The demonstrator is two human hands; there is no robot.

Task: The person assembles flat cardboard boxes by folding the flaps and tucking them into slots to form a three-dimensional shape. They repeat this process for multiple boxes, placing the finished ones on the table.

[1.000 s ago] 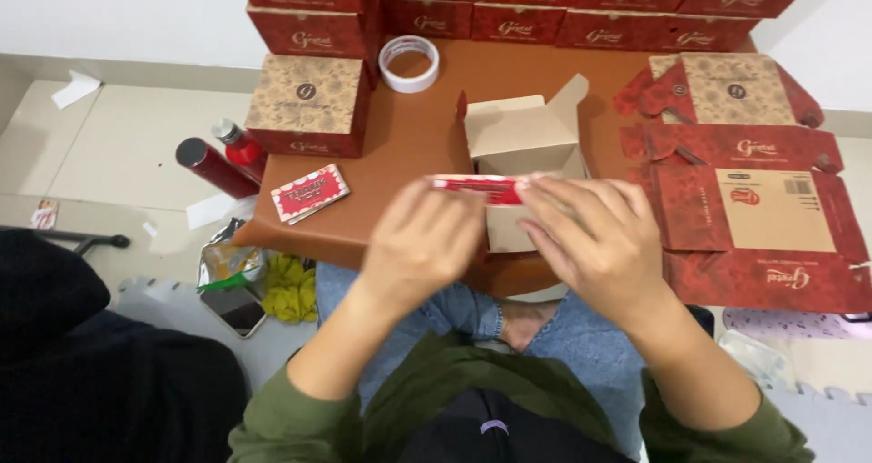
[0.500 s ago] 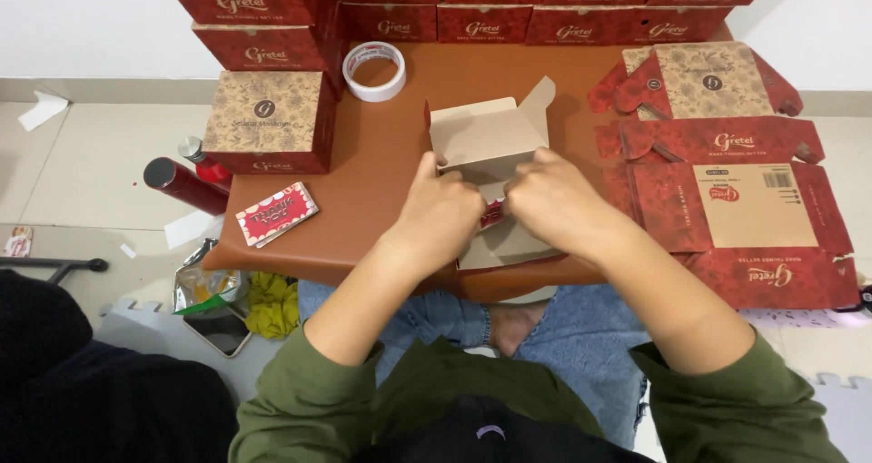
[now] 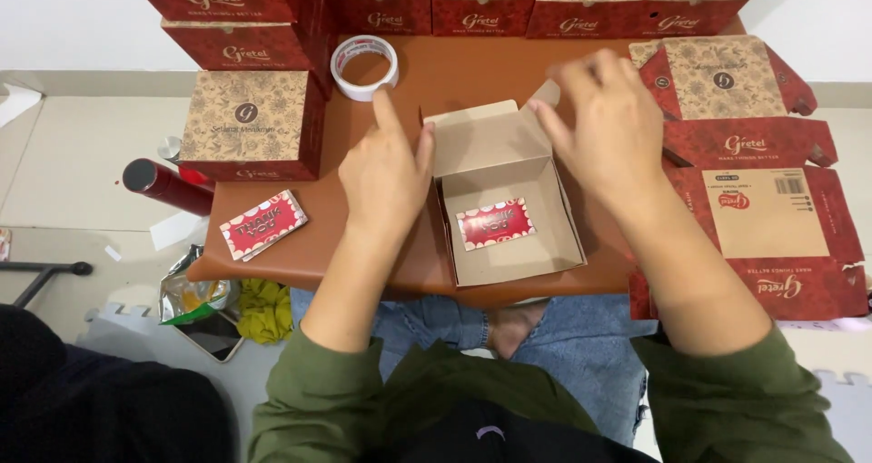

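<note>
While both hands hover at the rim of the open plain-brown cardboard box [image 3: 509,210], a red rectangular card with a scalloped white border [image 3: 495,223] lies flat on the box floor, roughly in the middle. The box stands at the near edge of the low brown table [image 3: 454,72], its lid flap raised towards the far side. The left hand [image 3: 386,177] rests against the box's left wall, fingers loosely spread, forefinger pointing away, gripping nothing. The right hand [image 3: 610,122] hangs over the back right corner with fingers splayed, fingertips touching the flap's edge, nothing clasped.

Doing this step well likely means steadying both side walls evenly and folding the lid along its crease without jolting the card.

The card's long axis runs left to right, tilted slightly, its right end nearer the far wall; the box's open mouth faces straight up. A matching stack of red cards [image 3: 263,224] lies left of the box, a roll of clear tape [image 3: 364,66] beyond.
</note>
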